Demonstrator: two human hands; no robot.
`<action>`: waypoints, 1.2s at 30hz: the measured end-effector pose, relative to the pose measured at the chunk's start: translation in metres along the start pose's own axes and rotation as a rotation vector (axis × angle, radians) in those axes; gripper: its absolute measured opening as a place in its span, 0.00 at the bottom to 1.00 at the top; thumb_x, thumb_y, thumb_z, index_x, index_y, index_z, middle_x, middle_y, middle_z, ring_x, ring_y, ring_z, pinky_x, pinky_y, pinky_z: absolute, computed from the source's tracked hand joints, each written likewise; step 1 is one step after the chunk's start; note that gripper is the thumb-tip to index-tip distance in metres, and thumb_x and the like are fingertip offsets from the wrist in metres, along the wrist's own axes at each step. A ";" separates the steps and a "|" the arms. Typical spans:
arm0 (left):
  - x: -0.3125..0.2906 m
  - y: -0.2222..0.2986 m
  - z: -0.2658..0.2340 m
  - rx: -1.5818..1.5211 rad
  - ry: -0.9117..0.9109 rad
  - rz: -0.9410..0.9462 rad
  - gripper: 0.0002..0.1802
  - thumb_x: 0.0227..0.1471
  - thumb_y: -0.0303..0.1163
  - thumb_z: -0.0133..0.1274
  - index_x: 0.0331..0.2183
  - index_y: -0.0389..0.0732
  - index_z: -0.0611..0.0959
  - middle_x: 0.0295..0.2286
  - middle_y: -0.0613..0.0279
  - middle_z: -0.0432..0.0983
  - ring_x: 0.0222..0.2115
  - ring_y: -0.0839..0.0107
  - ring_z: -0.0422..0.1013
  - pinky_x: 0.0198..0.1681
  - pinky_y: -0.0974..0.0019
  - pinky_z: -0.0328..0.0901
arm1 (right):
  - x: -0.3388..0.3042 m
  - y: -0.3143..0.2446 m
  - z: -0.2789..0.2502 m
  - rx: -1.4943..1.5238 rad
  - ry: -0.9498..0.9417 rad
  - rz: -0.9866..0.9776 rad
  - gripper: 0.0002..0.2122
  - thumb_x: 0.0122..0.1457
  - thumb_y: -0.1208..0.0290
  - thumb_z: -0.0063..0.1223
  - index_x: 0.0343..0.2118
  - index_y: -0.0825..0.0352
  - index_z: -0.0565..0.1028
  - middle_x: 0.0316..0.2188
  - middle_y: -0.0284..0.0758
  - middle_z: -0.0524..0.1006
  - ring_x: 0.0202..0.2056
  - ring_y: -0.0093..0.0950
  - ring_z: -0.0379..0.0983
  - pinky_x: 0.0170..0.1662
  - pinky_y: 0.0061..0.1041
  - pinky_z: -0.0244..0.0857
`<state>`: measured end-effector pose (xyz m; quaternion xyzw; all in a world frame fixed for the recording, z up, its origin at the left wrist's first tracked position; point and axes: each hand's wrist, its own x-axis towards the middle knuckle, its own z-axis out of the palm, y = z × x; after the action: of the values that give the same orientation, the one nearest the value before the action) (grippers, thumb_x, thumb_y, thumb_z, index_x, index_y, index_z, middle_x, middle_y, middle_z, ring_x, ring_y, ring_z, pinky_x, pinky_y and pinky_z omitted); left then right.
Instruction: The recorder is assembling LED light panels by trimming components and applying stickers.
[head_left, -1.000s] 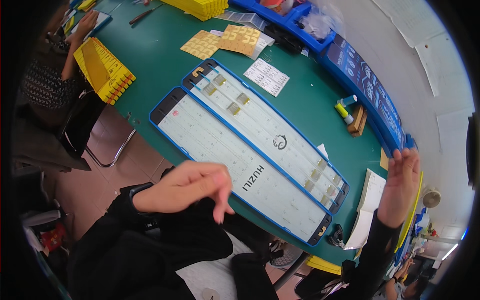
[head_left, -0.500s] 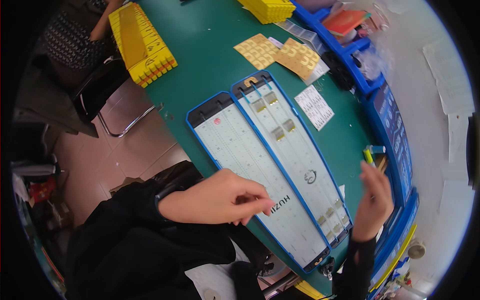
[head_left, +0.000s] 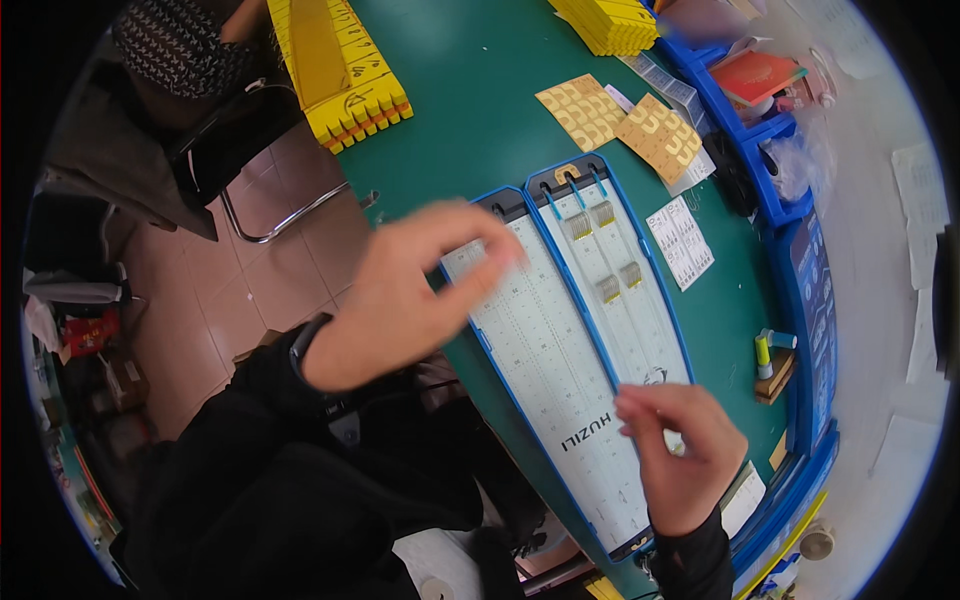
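Blue-edged case (head_left: pixel 535 345), one, open on green table (head_left: pixel 450 135); two halves, side by side. Four small clear bits (head_left: pixel 608 288) show in right half. Right hand (head_left: pixel 690 455) covers part of its near end, fingers curled left, tips close to thumb. Left hand (head_left: pixel 405 290) blurry, over left half's outer edge, fingers bent, pointing right. Cannot tell if either hand pinches something. Past case: two gold sheets (head_left: pixel 583 112), one white sheet (head_left: pixel 681 242), two yellow stacks (head_left: pixel 335 85). Right: one wood block (head_left: pixel 778 380).
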<state>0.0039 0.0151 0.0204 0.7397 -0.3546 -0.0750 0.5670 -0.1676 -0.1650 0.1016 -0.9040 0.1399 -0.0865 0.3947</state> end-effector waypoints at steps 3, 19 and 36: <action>0.014 -0.022 -0.010 0.663 0.256 0.100 0.12 0.53 0.22 0.52 0.41 0.40 0.83 0.38 0.59 0.80 0.37 0.66 0.73 0.44 0.66 0.65 | 0.024 0.011 0.015 0.105 0.023 0.115 0.04 0.52 0.82 0.62 0.31 0.69 0.82 0.29 0.37 0.81 0.29 0.25 0.78 0.32 0.21 0.72; 0.009 -0.042 0.009 0.414 0.210 0.154 0.13 0.44 0.22 0.56 0.36 0.44 0.85 0.28 0.65 0.80 0.29 0.66 0.71 0.37 0.66 0.61 | 0.097 0.037 0.096 0.217 0.098 0.092 0.05 0.55 0.74 0.62 0.32 0.68 0.82 0.26 0.34 0.78 0.23 0.20 0.73 0.26 0.19 0.64; 0.011 -0.045 0.008 0.439 0.186 0.173 0.11 0.45 0.23 0.56 0.33 0.46 0.85 0.30 0.67 0.81 0.29 0.66 0.71 0.36 0.65 0.61 | 0.101 0.039 0.092 0.187 0.040 0.046 0.05 0.53 0.74 0.63 0.31 0.68 0.83 0.24 0.34 0.77 0.20 0.21 0.69 0.26 0.20 0.63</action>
<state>0.0277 0.0070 -0.0190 0.8156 -0.3708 0.1208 0.4274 -0.0544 -0.1593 0.0151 -0.8578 0.1598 -0.1082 0.4764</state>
